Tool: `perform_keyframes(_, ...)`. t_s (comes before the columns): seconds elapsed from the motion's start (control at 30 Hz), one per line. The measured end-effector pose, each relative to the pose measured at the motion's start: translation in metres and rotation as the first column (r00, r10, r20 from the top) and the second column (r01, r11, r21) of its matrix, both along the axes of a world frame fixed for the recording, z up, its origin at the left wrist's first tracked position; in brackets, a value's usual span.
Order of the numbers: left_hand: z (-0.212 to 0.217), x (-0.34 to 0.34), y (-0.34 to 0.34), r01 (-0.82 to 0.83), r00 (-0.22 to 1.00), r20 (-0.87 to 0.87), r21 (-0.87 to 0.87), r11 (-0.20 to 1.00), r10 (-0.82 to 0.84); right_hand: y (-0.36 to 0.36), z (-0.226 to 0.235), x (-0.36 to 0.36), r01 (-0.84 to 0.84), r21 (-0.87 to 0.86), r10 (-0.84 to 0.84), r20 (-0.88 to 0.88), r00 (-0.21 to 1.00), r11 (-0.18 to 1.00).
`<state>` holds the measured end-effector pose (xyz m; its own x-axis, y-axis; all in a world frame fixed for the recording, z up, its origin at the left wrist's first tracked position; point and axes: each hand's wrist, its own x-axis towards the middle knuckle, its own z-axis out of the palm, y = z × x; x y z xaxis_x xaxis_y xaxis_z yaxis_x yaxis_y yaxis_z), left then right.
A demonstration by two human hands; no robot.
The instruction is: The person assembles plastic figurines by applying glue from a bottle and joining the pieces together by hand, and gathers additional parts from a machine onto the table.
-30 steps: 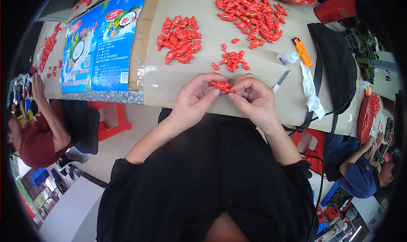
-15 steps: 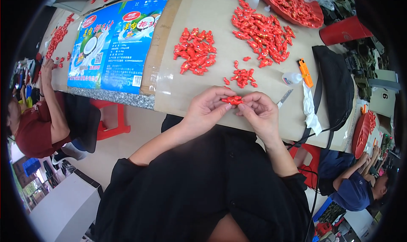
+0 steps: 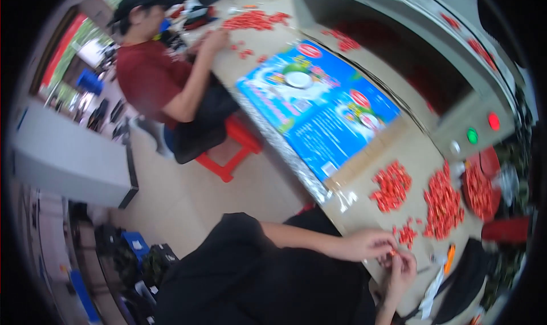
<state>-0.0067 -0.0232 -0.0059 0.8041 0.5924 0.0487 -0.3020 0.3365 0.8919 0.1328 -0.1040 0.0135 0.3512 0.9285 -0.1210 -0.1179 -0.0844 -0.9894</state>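
The left hand [image 3: 370,244] and the right hand [image 3: 403,269] meet at the table [image 3: 364,171] edge, low in the view toward five o'clock. Between their fingertips sits a small red piece [image 3: 392,252], pinched from both sides; it is tiny and blurred, so its exact shape cannot be told beyond a bright red, glossy bit, the same colour as the loose ones on the table. Both hands are curled narrow around it, the left from ten o'clock, the right from four o'clock.

Just beyond the hands, at one o'clock from them, lies a small cluster [image 3: 407,234] of the same red bits. Farther up are two bigger heaps: a squarish heap [image 3: 391,186] and a long heap [image 3: 443,202], side by side. A red tray [image 3: 480,189] with more red bits stands at three o'clock of the long heap. An orange-handled tool [image 3: 449,258] lies just right of the hands.

A blue printed sheet [image 3: 319,108] covers the table's middle. At eleven o'clock a person in a red shirt [image 3: 149,77] sits on a red stool [image 3: 233,145], working at a further pile [image 3: 253,20].
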Motion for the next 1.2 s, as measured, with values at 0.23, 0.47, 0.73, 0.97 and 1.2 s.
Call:
perform_keyframes(0.23,0.009,-0.007,0.000,-0.053,0.992,-0.098,0.194,0.980,0.073,0.005,-0.007,0.008,-0.073,-0.039,0.072,-0.026,0.997,0.997)
perform_keyframes(0.47,0.012,-0.003,0.010,-0.105,0.989,-0.033,0.503,0.858,0.141,0.013,0.021,0.009,-0.101,-0.131,0.082,-0.142,0.986,0.986)
perform_keyframes(0.73,0.014,-0.019,0.009,-0.134,0.969,-0.074,0.642,0.755,0.235,0.011,0.022,0.004,-0.092,-0.252,0.084,-0.041,0.996,0.963)
perform_keyframes(0.97,-0.001,-0.011,0.016,-0.142,0.972,-0.056,0.635,0.760,0.228,0.010,0.007,0.006,-0.075,-0.068,0.081,0.086,0.993,0.995)
perform_keyframes(1.2,0.003,-0.019,0.022,-0.192,0.939,-0.158,0.494,0.848,0.305,0.030,0.031,-0.007,-0.165,-0.136,0.164,-0.013,0.986,0.977)
